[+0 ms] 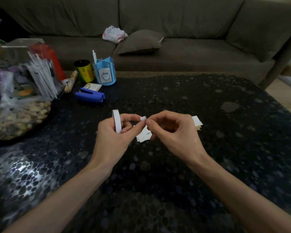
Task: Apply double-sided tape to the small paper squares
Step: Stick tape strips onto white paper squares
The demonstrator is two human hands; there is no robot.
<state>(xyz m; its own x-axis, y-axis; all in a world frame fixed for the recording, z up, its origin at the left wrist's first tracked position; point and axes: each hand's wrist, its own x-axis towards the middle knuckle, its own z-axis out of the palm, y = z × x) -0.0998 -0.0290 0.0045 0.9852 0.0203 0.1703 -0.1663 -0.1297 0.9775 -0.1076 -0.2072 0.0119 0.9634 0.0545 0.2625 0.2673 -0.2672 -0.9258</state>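
A dark pebble-patterned bench (208, 101) carries a blue stapler (89, 96). Just behind the stapler stand a blue pen holder (105, 73) and a yellow can (84, 71); left of it, a bag of nuts (15, 118); right of it, small paper squares (143, 137).

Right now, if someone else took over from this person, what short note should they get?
Left hand holds the double-sided tape roll and pinches the tape end.
Right hand pinches the same tape end.
Small paper squares lie on the table beneath the hands; a second paper stack lies behind the right hand.
Done: a short length is out. Whether any square is taped cannot be told.
Left: tear it off, stick it on a square, probably repeat.
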